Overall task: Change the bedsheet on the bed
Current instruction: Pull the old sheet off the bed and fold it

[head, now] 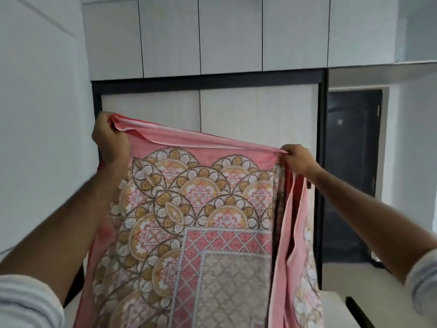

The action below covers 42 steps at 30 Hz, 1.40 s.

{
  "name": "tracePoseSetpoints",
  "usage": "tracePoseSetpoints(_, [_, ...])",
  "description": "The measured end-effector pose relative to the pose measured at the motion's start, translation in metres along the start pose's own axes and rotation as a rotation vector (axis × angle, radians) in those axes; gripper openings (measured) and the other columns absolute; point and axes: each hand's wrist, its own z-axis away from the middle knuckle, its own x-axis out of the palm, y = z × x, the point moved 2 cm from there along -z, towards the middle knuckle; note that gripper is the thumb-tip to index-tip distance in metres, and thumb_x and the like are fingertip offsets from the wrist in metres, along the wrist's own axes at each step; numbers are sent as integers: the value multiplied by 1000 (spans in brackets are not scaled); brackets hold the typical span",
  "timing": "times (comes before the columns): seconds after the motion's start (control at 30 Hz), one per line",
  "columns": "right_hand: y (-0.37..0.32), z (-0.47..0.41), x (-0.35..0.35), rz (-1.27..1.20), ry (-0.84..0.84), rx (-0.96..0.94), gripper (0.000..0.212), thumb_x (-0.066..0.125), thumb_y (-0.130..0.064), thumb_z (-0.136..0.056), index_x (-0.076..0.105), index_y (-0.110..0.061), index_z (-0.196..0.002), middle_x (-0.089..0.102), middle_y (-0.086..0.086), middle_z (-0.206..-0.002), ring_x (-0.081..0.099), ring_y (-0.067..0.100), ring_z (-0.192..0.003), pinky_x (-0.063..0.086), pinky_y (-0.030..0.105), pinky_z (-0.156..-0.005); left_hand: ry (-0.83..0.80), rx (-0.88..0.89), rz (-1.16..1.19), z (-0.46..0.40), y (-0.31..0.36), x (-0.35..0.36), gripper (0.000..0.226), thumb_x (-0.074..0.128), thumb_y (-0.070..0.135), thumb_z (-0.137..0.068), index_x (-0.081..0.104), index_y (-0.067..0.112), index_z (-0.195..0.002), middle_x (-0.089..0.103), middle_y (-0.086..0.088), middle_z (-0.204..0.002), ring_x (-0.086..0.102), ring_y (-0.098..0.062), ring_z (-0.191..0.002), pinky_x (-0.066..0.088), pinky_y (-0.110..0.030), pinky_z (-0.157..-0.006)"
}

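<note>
Pink patterned bedsheet (201,223) hangs before you, raised in front of the wardrobe (236,110). Your left hand (110,138) is fisted around one top corner; your right hand (299,159) pinches the other, lower. You seem to be opening it out. Next, probably spread your arms wider and cast it over the bed, which isn't visible.

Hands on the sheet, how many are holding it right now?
2. The left hand grips the top edge of the pink sheet at its upper left; the right hand pinches the same edge at the right.
</note>
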Motion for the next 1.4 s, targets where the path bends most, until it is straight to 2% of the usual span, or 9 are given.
tracePoseSetpoints(0.2, [-20,16,-1,127,79,-168,25,50,-36,-100,56,-21,-81,63,5,-77,60,30,-76,45,37,-64,2,87,-131,6,-22,-36,28,38,2,-87,64,-2,-98,58,-6,-94,54,-17,-90,38,-15,-73])
tracePoseSetpoints(0.33, [-40,21,-22,424,99,-367,31,47,-42,-102,59,-14,-94,67,20,-87,64,40,-85,39,38,-66,41,119,-208,8,-25,-66,28,34,9,-87,48,34,-88,55,-1,-100,59,-26,-100,43,-30,-82])
tracePoseSetpoints(0.47, [-58,21,-43,132,-130,-390,64,47,-67,-92,59,-6,-77,65,10,-72,62,27,-67,42,30,-60,46,81,-197,11,-27,-78,25,32,9,-87,52,21,-98,58,-4,-101,55,-18,-96,40,-24,-80])
tracePoseSetpoints(0.63, [-79,34,-63,-385,-442,-255,33,60,-32,-98,73,-3,-96,76,12,-87,72,20,-74,58,26,-69,84,40,-210,10,-23,-91,24,33,11,-90,47,30,-93,58,2,-100,59,-22,-103,38,-19,-80])
tracePoseSetpoints(0.87, [-109,36,-89,-592,-524,-191,44,52,-41,-99,67,0,-94,75,8,-80,73,21,-69,60,28,-66,164,40,-268,-18,-3,-97,25,32,21,-93,37,40,-78,65,-2,-104,58,-13,-96,39,-17,-79])
tracePoseSetpoints(1.07, [-109,21,-89,-614,-509,-205,57,52,-41,-102,58,14,-120,73,17,-101,72,29,-81,61,39,-81,125,68,-411,-44,7,-97,17,32,31,-95,41,37,-81,66,-4,-114,61,-19,-104,46,-30,-84])
tracePoseSetpoints(1.27, [-68,-5,-36,-372,-559,-141,25,62,-33,-96,78,-15,-90,76,8,-83,71,20,-68,58,24,-64,-23,90,-434,-18,-21,-81,34,32,28,-98,61,11,-108,66,-9,-116,59,-26,-107,43,-37,-84])
tracePoseSetpoints(1.33, [-44,-15,-6,-314,-554,-125,24,68,-33,-93,76,-11,-96,75,15,-91,71,24,-75,59,29,-70,-89,97,-394,2,-43,-72,34,36,29,-99,61,7,-108,66,-11,-112,58,-26,-103,43,-35,-83])
tracePoseSetpoints(1.4, [-26,-25,28,-238,-542,-133,27,72,-31,-90,74,-5,-94,75,14,-90,70,20,-75,57,27,-70,-160,77,-351,23,-72,-60,23,40,34,-100,58,19,-100,62,6,-101,55,-17,-92,42,-32,-83])
